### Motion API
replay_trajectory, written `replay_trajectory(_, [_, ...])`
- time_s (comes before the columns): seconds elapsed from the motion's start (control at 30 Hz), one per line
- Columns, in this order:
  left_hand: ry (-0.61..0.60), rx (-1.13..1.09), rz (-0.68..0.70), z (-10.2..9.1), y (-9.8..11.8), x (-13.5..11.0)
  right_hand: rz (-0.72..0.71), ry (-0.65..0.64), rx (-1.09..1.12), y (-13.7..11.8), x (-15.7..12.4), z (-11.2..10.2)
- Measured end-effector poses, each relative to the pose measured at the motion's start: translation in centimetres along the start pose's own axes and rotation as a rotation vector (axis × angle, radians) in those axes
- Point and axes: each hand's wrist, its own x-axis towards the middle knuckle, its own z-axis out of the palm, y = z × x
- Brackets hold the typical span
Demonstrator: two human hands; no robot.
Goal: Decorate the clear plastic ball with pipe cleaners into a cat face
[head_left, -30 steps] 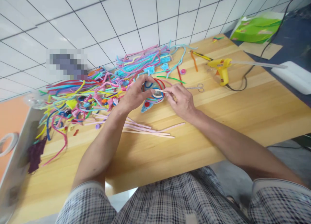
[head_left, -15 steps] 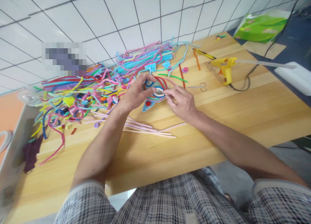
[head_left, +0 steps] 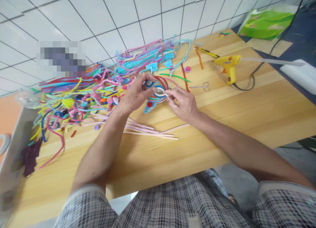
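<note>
My left hand (head_left: 138, 93) is closed around the far left side of a round pipe-cleaner craft piece (head_left: 163, 80), with thumb and fingers gripping its rim. Red, blue and white loops wrap the piece, and a light blue pointed part with a red dot (head_left: 149, 104) sticks out at its near side. On its top lies a white pipe cleaner (head_left: 160, 95) bent into an oval ring. At the ring's right end, my right hand (head_left: 184, 104) pinches the white pipe cleaner between thumb and forefinger. Fingers hide part of the piece.
Loose pipe cleaners (head_left: 145, 61) and small coloured bits are heaped to the left and behind. Pale pink pipe cleaners (head_left: 150, 130) lie in front. Small scissors (head_left: 203, 86), a yellow glue gun (head_left: 229, 68) with its cord, and a utility knife (head_left: 207, 52) lie to the right.
The whole view has shifted slightly left. Both hands keep nearly the same grip on the piece and the white pipe cleaner.
</note>
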Motion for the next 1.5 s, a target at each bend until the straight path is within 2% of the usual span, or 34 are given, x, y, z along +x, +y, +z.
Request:
replay_trajectory(0.47, [-0.025,-0.056,0.0,-0.6,-0.1,0.0,0.035,-0.022,0.057,-0.1,0.0,-0.1])
replay_trajectory(0.67, [-0.039,-0.088,-0.067,-0.9,0.4,-0.1,0.035,-0.031,0.037,-0.1,-0.1,-0.1])
replay_trajectory(0.93, [-0.054,-0.085,0.002,-0.8,0.3,0.0,0.003,-0.006,0.056,-0.1,-0.1,0.0])
replay_trajectory(1.1, [-0.011,-0.02,-0.003,-0.4,0.5,0.0,0.017,-0.016,0.063,-0.1,-0.1,0.1])
replay_trajectory(1.33, [0.128,0.094,0.038,1.3,-0.2,0.1,0.025,-0.026,0.055,-0.2,-0.1,-0.1])
replay_trajectory(1.5, [0.146,0.105,0.021,1.7,-0.2,0.1,0.053,-0.021,0.085,-0.2,-0.1,-0.3])
